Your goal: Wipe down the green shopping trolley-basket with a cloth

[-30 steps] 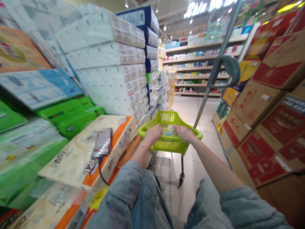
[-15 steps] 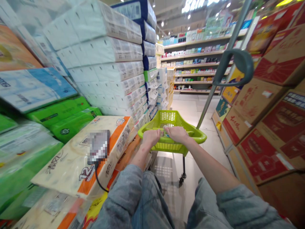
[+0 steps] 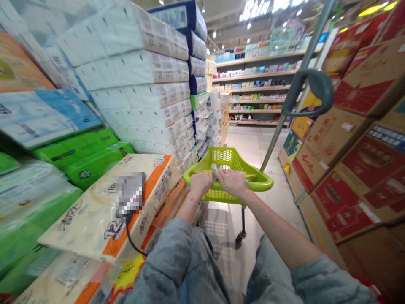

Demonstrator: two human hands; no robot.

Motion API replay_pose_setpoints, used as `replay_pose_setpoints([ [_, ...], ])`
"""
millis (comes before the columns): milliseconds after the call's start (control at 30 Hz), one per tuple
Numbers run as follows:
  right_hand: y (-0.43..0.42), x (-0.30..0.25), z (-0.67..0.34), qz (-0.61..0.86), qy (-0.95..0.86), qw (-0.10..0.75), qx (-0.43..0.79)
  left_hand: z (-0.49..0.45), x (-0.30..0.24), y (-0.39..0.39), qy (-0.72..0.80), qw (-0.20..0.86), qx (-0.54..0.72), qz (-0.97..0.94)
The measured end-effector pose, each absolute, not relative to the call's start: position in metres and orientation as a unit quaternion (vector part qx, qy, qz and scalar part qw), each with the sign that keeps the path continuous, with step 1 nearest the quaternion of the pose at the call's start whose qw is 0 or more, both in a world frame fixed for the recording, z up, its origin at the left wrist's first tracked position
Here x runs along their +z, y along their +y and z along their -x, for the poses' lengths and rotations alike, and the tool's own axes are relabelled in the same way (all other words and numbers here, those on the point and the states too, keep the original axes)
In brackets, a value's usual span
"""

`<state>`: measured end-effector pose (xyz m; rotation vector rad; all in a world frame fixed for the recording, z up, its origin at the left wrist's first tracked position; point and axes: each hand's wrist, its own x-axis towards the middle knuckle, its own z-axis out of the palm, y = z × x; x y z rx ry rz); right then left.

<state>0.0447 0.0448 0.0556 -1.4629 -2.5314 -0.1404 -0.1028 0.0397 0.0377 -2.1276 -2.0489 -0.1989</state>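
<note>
A lime-green wheeled shopping basket [image 3: 253,185] stands in the aisle in front of me. Both my hands reach over its near rim. My left hand [image 3: 200,182] is curled at the rim, fingers closed. My right hand [image 3: 231,180] is closed round a small clear-wrapped item [image 3: 215,169] that pokes out between the two hands; what it is I cannot make out. The basket's grey pull handle [image 3: 311,90] rises up to the right.
Stacked tissue and toilet-paper packs [image 3: 142,76] wall the left side, with a cream and orange pack [image 3: 104,211] nearest me. Red and brown cartons [image 3: 357,139] line the right. A tiled aisle floor [image 3: 253,139] runs to far shelves [image 3: 256,80].
Both hands have drawn closer together over the basket's near rim, and the small wrapped item now shows between them. The view has shifted slightly.
</note>
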Motion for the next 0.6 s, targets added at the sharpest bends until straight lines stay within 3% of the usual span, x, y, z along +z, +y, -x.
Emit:
replay_pose_setpoints([
  [333,0.081,0.064,-0.051,0.546,-0.837,0.025,0.005,0.123,0.045,0.042,-0.648,0.098,-0.038,0.754],
  [600,0.088,0.065,-0.056,0.575,-0.816,0.034,0.046,0.146,0.033,0.052,-0.615,0.165,-0.029,0.77],
])
